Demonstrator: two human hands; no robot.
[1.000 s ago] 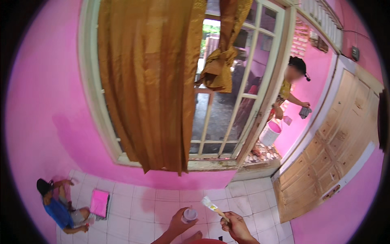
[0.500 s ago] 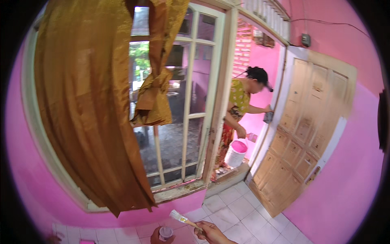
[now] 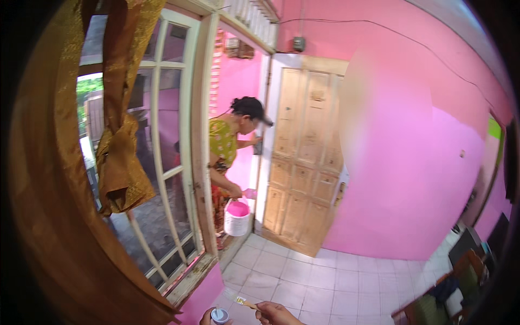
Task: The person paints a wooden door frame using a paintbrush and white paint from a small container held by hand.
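My left hand (image 3: 207,317) grips a small cup (image 3: 221,320) of pale paint at the lower edge. Close to its right, my right hand (image 3: 277,314) is closed round the wooden handle of a paintbrush (image 3: 249,305). The brush points left, toward the cup; its bristles are hard to make out against the pale floor. In the doorway ahead, a person (image 3: 223,142) in a yellow-green patterned top and dark cap leans forward. That person holds a white bucket (image 3: 236,225) with pink paint and a pink-tinted brush (image 3: 249,193).
A wooden panel door (image 3: 303,157) stands open against the pink wall (image 3: 398,179). On the left are a white-framed window (image 3: 157,108) and a tied brown-gold curtain (image 3: 127,168). A wooden chair (image 3: 433,307) with items on it stands lower right on white floor tiles (image 3: 346,276).
My view has swung right, bringing in more wall and the chair. Both my hands sit lower in view, still holding cup and brush. The person remains in the doorway with the bucket.
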